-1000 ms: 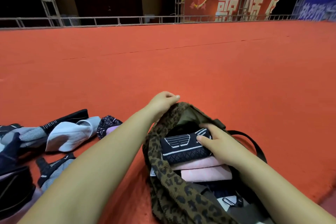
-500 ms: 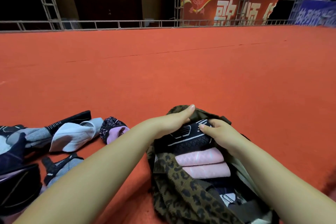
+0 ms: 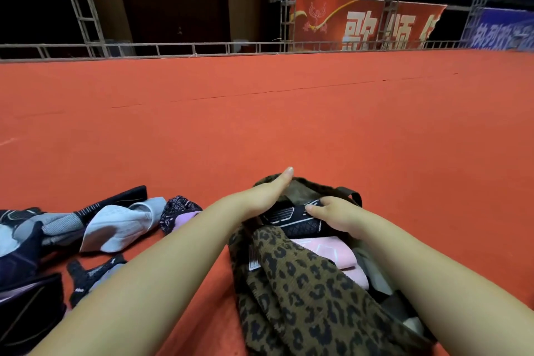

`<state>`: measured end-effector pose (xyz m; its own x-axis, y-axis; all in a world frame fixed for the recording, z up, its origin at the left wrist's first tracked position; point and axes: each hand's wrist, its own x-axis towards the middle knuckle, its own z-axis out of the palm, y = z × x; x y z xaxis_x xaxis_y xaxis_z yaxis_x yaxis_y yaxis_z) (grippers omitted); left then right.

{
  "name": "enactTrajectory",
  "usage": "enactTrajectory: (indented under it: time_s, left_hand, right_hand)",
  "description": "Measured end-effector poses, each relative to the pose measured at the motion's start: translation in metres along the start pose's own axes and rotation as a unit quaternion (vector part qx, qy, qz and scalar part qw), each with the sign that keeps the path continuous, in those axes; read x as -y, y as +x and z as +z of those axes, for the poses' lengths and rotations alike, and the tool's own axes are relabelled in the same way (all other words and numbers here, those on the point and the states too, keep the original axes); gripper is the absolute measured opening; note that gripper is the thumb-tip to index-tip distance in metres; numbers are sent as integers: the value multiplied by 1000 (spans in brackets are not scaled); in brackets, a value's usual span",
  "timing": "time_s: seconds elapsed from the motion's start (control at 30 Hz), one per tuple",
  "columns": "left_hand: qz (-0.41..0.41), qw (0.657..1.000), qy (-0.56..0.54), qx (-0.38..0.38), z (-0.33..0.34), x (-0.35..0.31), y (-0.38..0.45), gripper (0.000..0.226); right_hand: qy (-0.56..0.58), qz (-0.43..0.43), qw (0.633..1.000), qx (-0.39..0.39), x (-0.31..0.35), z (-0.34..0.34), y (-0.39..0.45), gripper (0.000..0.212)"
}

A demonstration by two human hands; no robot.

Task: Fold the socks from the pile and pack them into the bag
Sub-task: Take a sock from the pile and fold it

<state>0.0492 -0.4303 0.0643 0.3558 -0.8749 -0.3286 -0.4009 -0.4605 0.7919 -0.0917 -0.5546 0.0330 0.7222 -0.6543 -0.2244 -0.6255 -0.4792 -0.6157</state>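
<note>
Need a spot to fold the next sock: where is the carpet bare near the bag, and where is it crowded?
Bare red carpet runs from beyond the leopard-print bag to the far railing, and along the bag's right side. Crowded: the sock pile covers the near left, and both forearms cross the strip between pile and bag. In the bag's mouth, left hand and right hand press the black sock.
</note>
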Motion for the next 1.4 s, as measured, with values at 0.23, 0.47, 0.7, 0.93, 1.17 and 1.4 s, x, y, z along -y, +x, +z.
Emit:
enactTrajectory:
  time_s: [0.23,0.47,0.7,0.93,1.17,1.4]
  left_hand:
    - [-9,997,22,70,4,21,-1,100]
    - [-4,998,-39,51,11,31,8,108]
    - [-21,999,23,35,-10,39,0,128]
    - [-7,992,112,57,6,45,-30,81]
    - [42,997,-53,-27,1,58,-80,75]
    - [34,977,-180,-111,-15,118,-181,76]
  right_hand:
    - [-152,3,988,-10,5,-15,-18,46]
    - [-72,-127,985,90,12,-6,-48,53]
    - [-65,42,974,211,1,6,-21,78]
    - [-73,19,974,212,7,8,-24,97]
    - [3,-32,995,91,34,7,-56,75]
    - [14,-196,980,40,103,52,-125,46]
